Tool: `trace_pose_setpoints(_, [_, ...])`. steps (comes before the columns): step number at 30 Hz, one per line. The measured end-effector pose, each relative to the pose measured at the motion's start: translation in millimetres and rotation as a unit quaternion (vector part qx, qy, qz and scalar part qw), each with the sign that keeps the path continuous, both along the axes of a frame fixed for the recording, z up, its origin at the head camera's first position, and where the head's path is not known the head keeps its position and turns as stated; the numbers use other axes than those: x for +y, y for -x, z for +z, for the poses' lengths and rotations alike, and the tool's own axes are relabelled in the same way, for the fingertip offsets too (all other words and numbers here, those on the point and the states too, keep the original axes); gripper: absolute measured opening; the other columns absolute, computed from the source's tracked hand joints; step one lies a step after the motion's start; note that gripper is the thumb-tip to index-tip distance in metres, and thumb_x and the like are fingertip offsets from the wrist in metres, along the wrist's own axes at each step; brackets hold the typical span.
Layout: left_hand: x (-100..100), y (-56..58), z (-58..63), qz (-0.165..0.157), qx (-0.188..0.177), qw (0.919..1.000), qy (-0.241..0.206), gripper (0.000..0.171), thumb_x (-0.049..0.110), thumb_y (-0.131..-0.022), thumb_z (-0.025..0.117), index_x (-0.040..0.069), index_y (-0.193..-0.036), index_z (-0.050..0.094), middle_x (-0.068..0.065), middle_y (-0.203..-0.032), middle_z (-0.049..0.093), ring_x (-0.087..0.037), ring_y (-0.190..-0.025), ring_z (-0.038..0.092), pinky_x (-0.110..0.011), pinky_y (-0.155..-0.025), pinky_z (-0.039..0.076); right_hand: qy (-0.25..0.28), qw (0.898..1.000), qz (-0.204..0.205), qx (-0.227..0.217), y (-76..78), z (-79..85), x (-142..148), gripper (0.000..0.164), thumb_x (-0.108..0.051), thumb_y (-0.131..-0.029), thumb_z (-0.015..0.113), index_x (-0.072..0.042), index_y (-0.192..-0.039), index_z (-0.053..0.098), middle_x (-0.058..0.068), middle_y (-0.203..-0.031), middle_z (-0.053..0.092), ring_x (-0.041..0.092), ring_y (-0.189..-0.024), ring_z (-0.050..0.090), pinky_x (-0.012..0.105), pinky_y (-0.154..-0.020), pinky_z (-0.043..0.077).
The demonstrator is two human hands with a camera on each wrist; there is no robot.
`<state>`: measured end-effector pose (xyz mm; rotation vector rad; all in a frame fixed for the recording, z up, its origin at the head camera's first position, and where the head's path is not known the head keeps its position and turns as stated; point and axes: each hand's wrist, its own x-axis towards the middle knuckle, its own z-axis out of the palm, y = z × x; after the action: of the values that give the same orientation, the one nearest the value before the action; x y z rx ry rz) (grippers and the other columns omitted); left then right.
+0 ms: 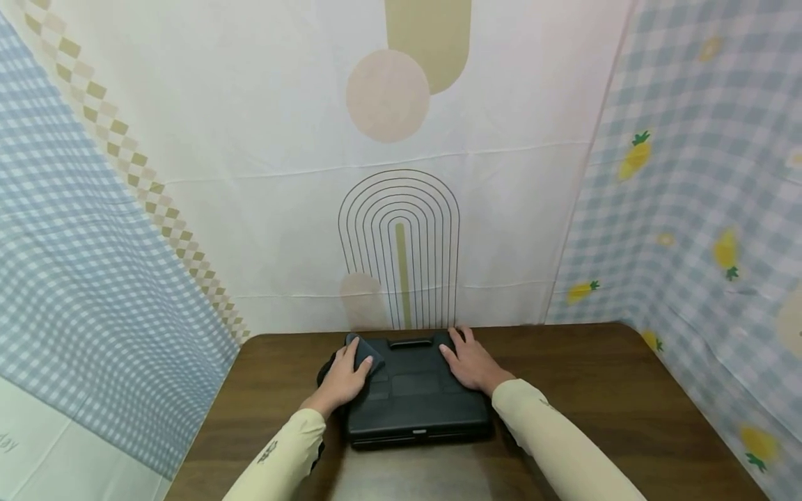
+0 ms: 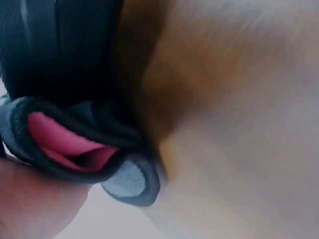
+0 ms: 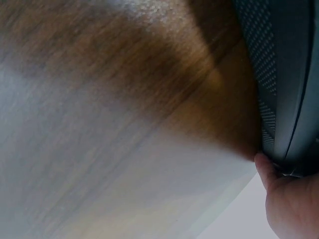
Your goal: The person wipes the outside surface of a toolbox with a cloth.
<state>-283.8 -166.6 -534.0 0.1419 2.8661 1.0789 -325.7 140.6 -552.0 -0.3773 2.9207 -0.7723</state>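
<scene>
A black hard case (image 1: 416, 410) lies flat on the table, its handle (image 1: 410, 342) on the far side and a small latch at the near edge. My left hand (image 1: 341, 379) grips a folded dark grey cloth (image 1: 374, 353) at the case's far left corner. In the left wrist view the cloth (image 2: 127, 179) shows a pink inner layer and curls against the side of the case (image 2: 65, 45). My right hand (image 1: 474, 362) rests on the far right corner with its fingers spread. From the right wrist, the fingers of that hand (image 3: 294, 204) touch the end of the case (image 3: 291, 74).
The brown wooden table (image 1: 583, 390) extends to both sides of the case. Behind it hangs a white patterned curtain (image 1: 282, 229). Blue checked cloths hang at the left (image 1: 81, 229) and right (image 1: 677, 209). Light reflects off the table in front of the case.
</scene>
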Motion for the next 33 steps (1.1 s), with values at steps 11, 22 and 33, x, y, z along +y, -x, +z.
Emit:
trace_pose_setpoints(11, [2.5, 45.4, 8.4, -0.034, -0.001, 0.9971, 0.069, 0.063, 0.050, -0.105, 0.041, 0.009, -0.151, 0.036, -0.028, -0.149, 0.040, -0.047, -0.137, 0.040, -0.062, -0.111, 0.034, -0.001, 1.000, -0.008, 0.007, 1.5, -0.7, -0.6, 0.067, -0.052, -0.107, 0.029, -0.011, -0.160, 0.023, 0.019, -0.164, 0.016, 0.044, -0.140, 0.041, 0.057, -0.110, 0.039])
trace_pose_setpoints(22, [5.6, 51.1, 10.6, -0.057, -0.008, 0.9893, 0.134, 0.061, 0.048, -0.106, 0.037, 0.007, -0.151, 0.036, -0.029, -0.148, 0.040, -0.049, -0.137, 0.039, -0.066, -0.113, 0.027, -0.003, 1.000, -0.010, -0.002, -0.9, -0.3, -5.5, 0.064, -0.048, -0.109, 0.027, -0.009, -0.160, 0.021, 0.020, -0.163, 0.015, 0.047, -0.140, 0.040, 0.058, -0.110, 0.038])
trace_pose_setpoints(33, [23.6, 56.8, 13.2, -0.061, 0.012, 0.9784, 0.197, 0.056, 0.047, -0.107, 0.034, 0.008, -0.148, 0.039, -0.026, -0.148, 0.042, -0.046, -0.139, 0.038, -0.065, -0.110, 0.028, -0.012, 1.000, -0.017, -0.005, -1.4, 1.0, -6.0, 0.064, -0.047, -0.109, 0.025, -0.009, -0.160, 0.020, 0.022, -0.163, 0.016, 0.048, -0.140, 0.039, 0.058, -0.111, 0.038])
